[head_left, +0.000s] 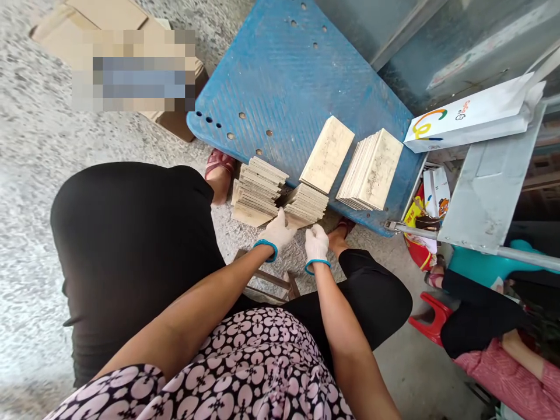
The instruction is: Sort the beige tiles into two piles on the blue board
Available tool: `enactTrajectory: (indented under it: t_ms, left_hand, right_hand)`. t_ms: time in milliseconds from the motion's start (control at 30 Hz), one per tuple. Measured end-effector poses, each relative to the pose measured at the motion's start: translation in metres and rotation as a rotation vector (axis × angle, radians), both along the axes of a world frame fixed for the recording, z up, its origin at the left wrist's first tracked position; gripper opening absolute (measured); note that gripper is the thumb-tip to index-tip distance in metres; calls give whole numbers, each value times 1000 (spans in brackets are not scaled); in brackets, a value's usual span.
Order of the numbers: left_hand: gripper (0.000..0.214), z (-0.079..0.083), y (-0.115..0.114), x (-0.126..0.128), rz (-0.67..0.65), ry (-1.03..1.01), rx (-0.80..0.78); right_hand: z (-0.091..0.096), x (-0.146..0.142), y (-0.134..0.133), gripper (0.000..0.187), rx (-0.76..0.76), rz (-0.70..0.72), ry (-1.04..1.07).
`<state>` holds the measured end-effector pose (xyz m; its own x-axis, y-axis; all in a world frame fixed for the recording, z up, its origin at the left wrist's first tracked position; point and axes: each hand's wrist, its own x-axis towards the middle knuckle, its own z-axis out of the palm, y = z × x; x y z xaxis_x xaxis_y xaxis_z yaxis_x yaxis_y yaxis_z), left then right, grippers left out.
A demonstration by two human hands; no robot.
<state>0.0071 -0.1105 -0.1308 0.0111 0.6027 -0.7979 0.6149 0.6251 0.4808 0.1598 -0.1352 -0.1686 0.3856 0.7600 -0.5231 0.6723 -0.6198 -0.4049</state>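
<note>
Only the head view to go on. Person sits, looking down over black trousers and a patterned top. Both hands wear white gloves with blue cuffs and reach to the near edge of the blue worktop.

Three stacks of pale flat tiles lie on it:
- Left stack: fanned out, at the near edge.
- Middle stack: just right of it, touching or nearly so. One tile lies tilted on top, sloping away.
- Right stack: apart, further right, slumped on edge like a leaning deck.

Left hand: at the near lower corner of the middle stack, in the gap between it and the left stack, thumb up against the tiles. Grip is seen from the back with fingers curled. Cannot tell if it pinches a tile or just presses on.

Right hand: just beside the left hand, below the near edge of the middle stack, fingers folded down. Grip state: cannot tell, palm side hidden.

Around:
- Wooden stool: frame shows below the wrists, between the knees.
- Foot: in a sandal at the worktop edge, left of the left stack.
- Box: cardboard, on the floor far left, partly blurred out.
- White bag: far right, above a metal tray.
- Pink sleeve: another person's, bottom right, near a red stool.
</note>
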Motion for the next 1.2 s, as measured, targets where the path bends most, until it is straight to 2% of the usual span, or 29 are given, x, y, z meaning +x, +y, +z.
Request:
enactTrajectory:
  t_ms: [200,367,533,600,733,967,1100,1200]
  left_hand:
    - [76,-3,0,0,-4,25,-2]
    - [61,-1,-8,1,-65,88,29]
    - [46,1,-18,2,-83,171,-3]
    - [36,-1,-19,1,-129,181,-6]
    - [30,-5,-19,-2,-236,181,6]
    - [34,-7,-12,-14,-222,176,-7]
    - [37,1,-5,-20,-240,185,-40]
    - [36,14,3,-23,-264,154,-5]
  right_hand:
    - [-1,-6,0,17,16,108,-56]
    - [-3,0,-4,14,34,-38,10]
    - [-9,6,-14,28,3,-115,76]
    - [-13,6,-17,36,7,-126,113]
    - [-16,7,-20,39,7,-32,235]
    - [-1,9,-20,20,-2,139,279]
    - [12,13,-17,12,11,190,298]
    - [30,20,-10,13,37,205,351]
